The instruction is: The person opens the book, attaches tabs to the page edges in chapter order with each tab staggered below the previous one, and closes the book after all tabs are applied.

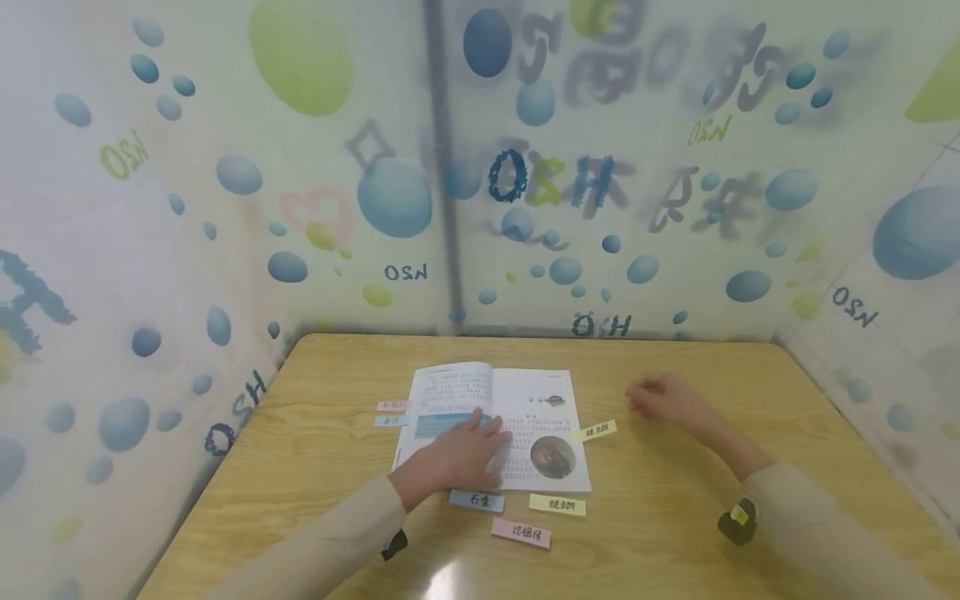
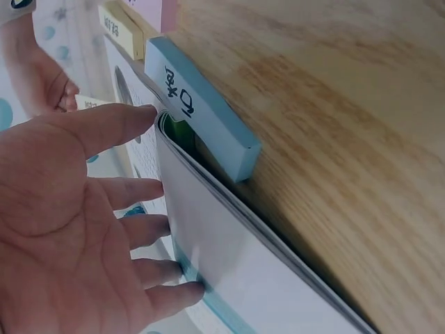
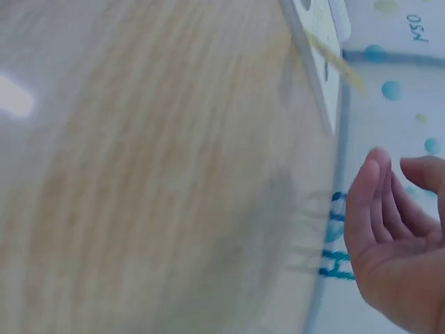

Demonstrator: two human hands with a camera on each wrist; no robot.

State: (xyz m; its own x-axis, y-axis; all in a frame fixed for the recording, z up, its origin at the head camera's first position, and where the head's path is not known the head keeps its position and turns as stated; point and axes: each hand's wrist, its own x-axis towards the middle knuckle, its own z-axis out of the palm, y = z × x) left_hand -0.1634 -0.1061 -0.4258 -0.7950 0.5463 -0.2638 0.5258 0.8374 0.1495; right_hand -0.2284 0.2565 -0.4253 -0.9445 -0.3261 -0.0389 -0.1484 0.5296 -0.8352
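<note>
An open book [image 1: 457,385] lies on the wooden table, with printed text and a round picture on its right page. My left hand [image 1: 468,450] rests across the middle of the book, fingers spread and fairly straight. In the left wrist view, the fingertips [image 2: 154,231] touch the page beside the fold. To the right of the book, my right hand [image 1: 663,398] is raised with loosely bent fingers and holds nothing. A yellow sticky tab [image 1: 597,430] juts from the book's right edge; a pink tab [image 1: 394,406] and a blue tab [image 1: 391,421] stick out on the left.
Just below the book lie a blue sticky-note pad [image 1: 477,501], a yellow pad [image 1: 557,505] and a pink pad [image 1: 521,532], each with handwriting. Walls with printed bubbles surround the table [image 1: 315,467] at the back and both sides.
</note>
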